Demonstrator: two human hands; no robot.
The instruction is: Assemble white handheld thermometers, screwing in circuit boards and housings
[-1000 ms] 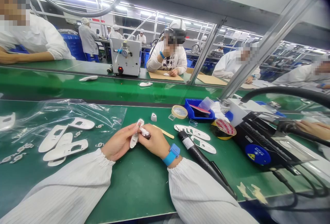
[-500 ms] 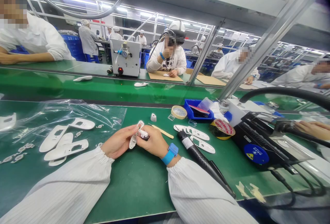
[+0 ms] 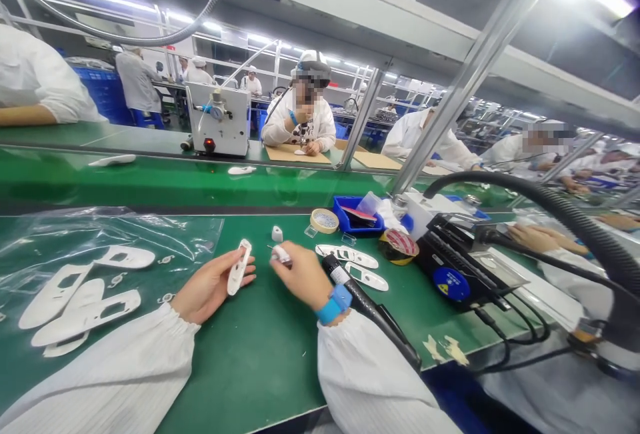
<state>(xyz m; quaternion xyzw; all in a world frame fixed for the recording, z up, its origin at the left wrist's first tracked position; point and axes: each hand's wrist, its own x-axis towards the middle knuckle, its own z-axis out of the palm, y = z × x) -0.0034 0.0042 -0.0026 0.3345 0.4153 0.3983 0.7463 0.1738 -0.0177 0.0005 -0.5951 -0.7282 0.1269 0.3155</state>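
Observation:
Between the thumb and fingers of my left hand (image 3: 213,282) is a long white plastic part (image 3: 239,267), tilted upright. My right hand (image 3: 303,275), with a blue wrist strap, is closed around a small white piece (image 3: 281,255), mostly covered by the fingers. A thin tip points out to the left of that hand. The two hands are apart. Just beyond my right hand stands a small white cap (image 3: 277,233). White housings (image 3: 85,314) and small clips (image 3: 117,280) lie on the left.
A clear plastic bag (image 3: 165,231) covers the left back. Right of my hands are a black cylindrical tool (image 3: 373,307), white frames (image 3: 367,277), a tape roll (image 3: 399,246), a blue bin (image 3: 357,215) and a black device (image 3: 455,267). Another person's hands are at the far right.
My hands have moved apart, the left keeping the long white part and the right a small white piece. The yellow stick is no longer visible on the table. The view has shifted right.

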